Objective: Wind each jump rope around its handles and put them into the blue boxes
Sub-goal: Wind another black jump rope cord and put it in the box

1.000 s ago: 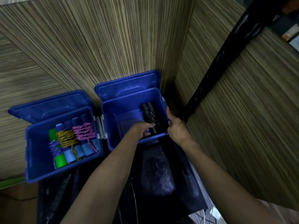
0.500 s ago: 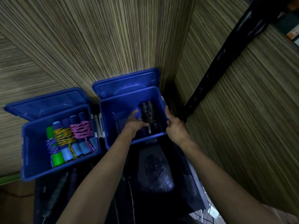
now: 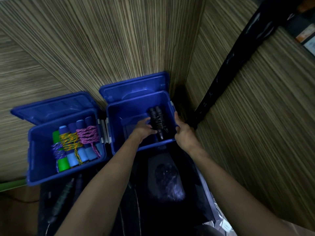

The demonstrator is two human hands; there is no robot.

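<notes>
In the head view, two blue boxes stand side by side against a striped wood-grain wall [image 3: 105, 40], each with its lid tipped back behind it. The right blue box [image 3: 119, 116] sits near the centre of the picture, in the corner where the wall meets a second panelled wall at three o'clock. Inside it, toward its two o'clock side, lies the black jump rope [image 3: 157, 120], its two dark handles together and thin cord wound round their middle. The left hand [image 3: 144, 128] reaches down into this box from six o'clock, and its fingers [image 3: 150, 131] curl against the left side of the black bundle, gripping it. The right hand [image 3: 185, 133] is at the box's right wall, thumb over the rim and fingers folded round the outer edge, holding the box. The left blue box [image 3: 34, 159], at nine o'clock from the first and just beside it, holds three wound ropes lying side by side: a pink jump rope [image 3: 87, 134] on blue handles, a yellow jump rope [image 3: 69, 141] at its left, and a purple jump rope [image 3: 58, 151] round green handles. A black post [image 3: 238, 53] slants up toward one o'clock. Below the boxes, at six o'clock, lies a dark surface whose details I cannot make out.
</notes>
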